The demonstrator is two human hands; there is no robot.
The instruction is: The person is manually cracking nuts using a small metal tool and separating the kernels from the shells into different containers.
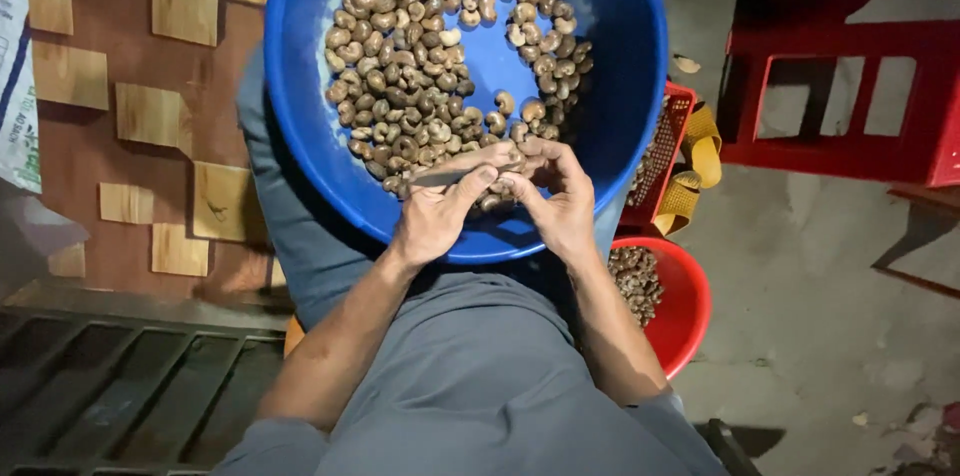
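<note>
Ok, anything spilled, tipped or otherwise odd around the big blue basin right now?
Nothing stands out. The round blue plastic basin sits level on the lap, brown curved nuts all inside it. Left hand and right hand meet over a nut at its near rim.

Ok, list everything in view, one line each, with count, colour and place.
basin: one, blue, on the person's lap, centre top.
nuts: many, brown and tan, curved, piled inside the basin.
bowl: one, red, on the floor right of the lap, holding darker nuts.
basket: one, red mesh, behind the bowl, partly hidden by the basin.
strap: one, yellow, draped by the basket.
stool: one, red plastic, upper right.
floor tiles: brown with tan squares, left.
grate: one, dark metal, lower left.
left hand: fingers on a thin tool over the basin.
right hand: fingers meeting the left, pinching a small nut.
</note>
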